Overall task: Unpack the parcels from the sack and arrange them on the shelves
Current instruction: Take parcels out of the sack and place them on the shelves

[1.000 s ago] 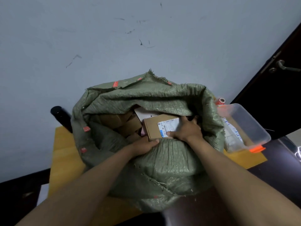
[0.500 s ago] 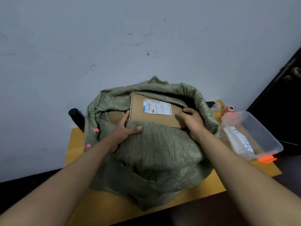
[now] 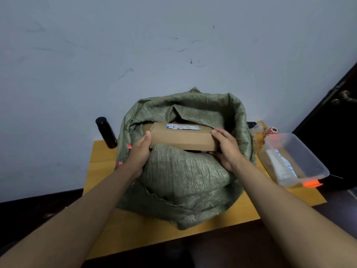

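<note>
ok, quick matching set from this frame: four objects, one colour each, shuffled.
Things:
1. sack
2. parcel
3. bottle
4. tub clip

Colours:
A. orange
B. black
C. green
D. brown

Pairs: 1-C, 2-D, 3-B, 4-A

No text can be made out with certainty. The cardboard parcel (image 3: 183,139) at the mouth of the green sack (image 3: 185,176) carries a white shipping label (image 3: 183,127) with a blue patch and dark print, too small to read. Small red tags (image 3: 129,146) on the sack's left side bear white marks, illegible. Inside the clear plastic box (image 3: 301,161) at the right, white packaging (image 3: 284,167) shows blue lettering, blurred beyond reading.
</note>
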